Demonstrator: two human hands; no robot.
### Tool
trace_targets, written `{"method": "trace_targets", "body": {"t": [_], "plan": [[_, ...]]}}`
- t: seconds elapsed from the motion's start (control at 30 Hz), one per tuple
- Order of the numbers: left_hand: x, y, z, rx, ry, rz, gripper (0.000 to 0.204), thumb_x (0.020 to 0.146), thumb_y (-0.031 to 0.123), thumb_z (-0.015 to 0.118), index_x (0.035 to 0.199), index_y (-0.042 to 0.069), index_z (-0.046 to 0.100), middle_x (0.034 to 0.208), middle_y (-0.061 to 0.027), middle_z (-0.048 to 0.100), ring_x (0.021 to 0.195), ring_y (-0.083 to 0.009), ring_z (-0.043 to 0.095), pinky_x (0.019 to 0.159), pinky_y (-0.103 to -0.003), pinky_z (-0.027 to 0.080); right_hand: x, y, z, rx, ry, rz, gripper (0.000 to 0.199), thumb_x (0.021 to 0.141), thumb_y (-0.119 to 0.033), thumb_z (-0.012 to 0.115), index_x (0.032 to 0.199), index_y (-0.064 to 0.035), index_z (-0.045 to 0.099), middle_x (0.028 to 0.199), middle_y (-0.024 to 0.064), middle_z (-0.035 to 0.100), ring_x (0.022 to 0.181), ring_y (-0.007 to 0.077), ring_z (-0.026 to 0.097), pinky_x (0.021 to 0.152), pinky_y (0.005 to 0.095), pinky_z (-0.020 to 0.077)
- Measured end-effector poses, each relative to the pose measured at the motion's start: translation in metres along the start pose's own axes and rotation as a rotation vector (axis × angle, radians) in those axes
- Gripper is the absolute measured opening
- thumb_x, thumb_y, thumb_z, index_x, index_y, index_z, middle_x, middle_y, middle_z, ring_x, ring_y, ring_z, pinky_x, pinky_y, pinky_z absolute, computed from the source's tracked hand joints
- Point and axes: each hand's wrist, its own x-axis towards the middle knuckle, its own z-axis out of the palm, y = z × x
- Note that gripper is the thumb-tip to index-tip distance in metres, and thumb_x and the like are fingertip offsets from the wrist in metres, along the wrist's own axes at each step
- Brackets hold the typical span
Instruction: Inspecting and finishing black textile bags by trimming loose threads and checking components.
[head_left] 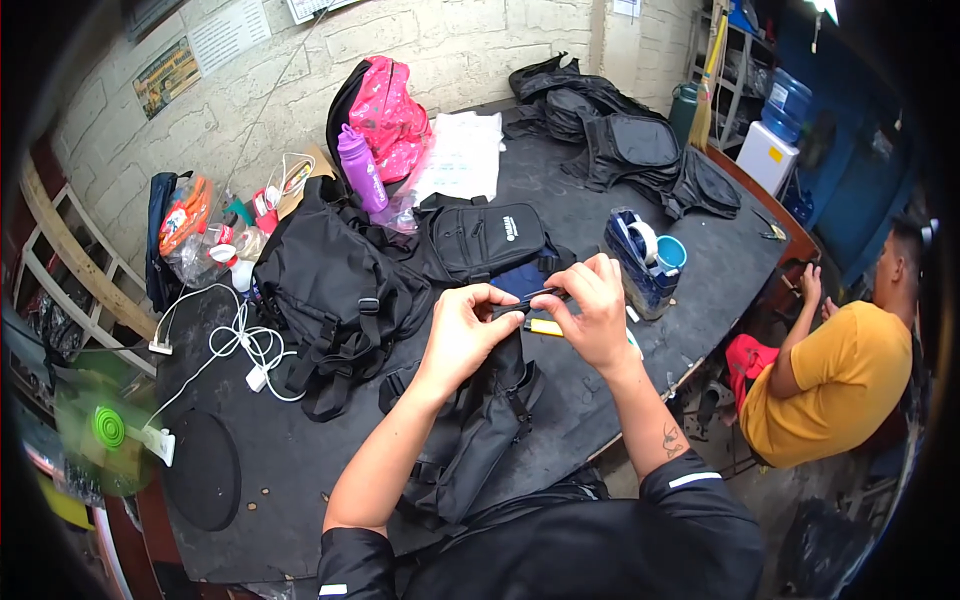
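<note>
Both hands pinch a black strap (535,296) taut between them, left hand (462,335) and right hand (597,312) closed on its ends above the black bag (480,420) on the table (300,460), beside a yellow cutter (546,327).

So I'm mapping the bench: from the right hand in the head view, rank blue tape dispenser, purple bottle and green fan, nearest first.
From the right hand:
1. Blue tape dispenser, just right of it.
2. Purple bottle, back left by the pink backpack.
3. Green fan, far left edge.

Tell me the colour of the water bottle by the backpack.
Purple; the water bottle shows in the head view.
</note>
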Motion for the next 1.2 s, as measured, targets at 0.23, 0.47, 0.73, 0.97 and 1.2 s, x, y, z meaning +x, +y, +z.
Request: {"method": "trace_targets", "body": {"t": [0.23,0.47,0.73,0.97,1.2], "plan": [[-0.001,-0.003,-0.005,0.032,-0.003,0.024,0.014,0.074,0.003,0.071,0.087,-0.002,0.067,0.07,0.0014,0.062,0.061,-0.0009,0.052,0.056,-0.016,0.041,0.011,-0.007,-0.002,0.029,-0.022,-0.095,0.024,0.063,-0.025,0.077,0.069,-0.0095,0.06,0.066,0.0007,0.053,0.069,0.0214,0.044,0.068,0.0338,0.0346],[-0.011,-0.006,-0.009,-0.003,-0.043,0.013,0.013,0.075,0.001,0.069,0.087,-0.003,0.067,0.073,-0.0007,0.064,0.064,-0.003,0.056,0.06,-0.018,0.045,0.012,0.01,0.007,2.164,-0.244,0.831,0.034,0.085,-0.038,0.054,0.065,-0.0126,0.044,0.055,-0.0038,0.033,0.057,0.0112,0.028,0.056,0.0286,0.0288],[-0.011,-0.001,-0.018,0.022,-0.06,-0.029,0.014,0.074,0.001,0.07,0.087,-0.003,0.067,0.072,-0.0005,0.064,0.063,-0.0032,0.056,0.059,-0.018,0.045,0.017,-0.01,0.004,0.301,-0.191,0.084,0.016,0.066,-0.011,0.076,0.072,-0.004,0.063,0.066,0.004,0.057,0.066,0.0187,0.047,0.059,0.0302,0.0384],[-0.01,-0.006,-0.016,0.0,-0.062,-0.012,0.015,0.073,0.002,0.07,0.087,-0.003,0.068,0.071,0.0007,0.063,0.062,-0.0014,0.053,0.057,-0.017,0.043,0.022,-0.015,0.0,0.158,-0.161,-0.077,0.024,0.06,-0.022,0.078,0.069,-0.0065,0.063,0.066,0.002,0.056,0.067,0.022,0.046,0.063,0.0328,0.0369],[-0.01,-0.007,-0.015,0.007,-0.065,0.017,0.013,0.074,0.002,0.07,0.086,-0.003,0.068,0.071,0.0008,0.063,0.061,-0.001,0.053,0.056,-0.016,0.042,0.029,-0.014,-0.006,0.14,-0.171,-0.18,0.028,0.056,-0.027,0.08,0.066,-0.0089,0.061,0.065,0.0003,0.053,0.067,0.0214,0.045,0.062,0.0327,0.036]]}}
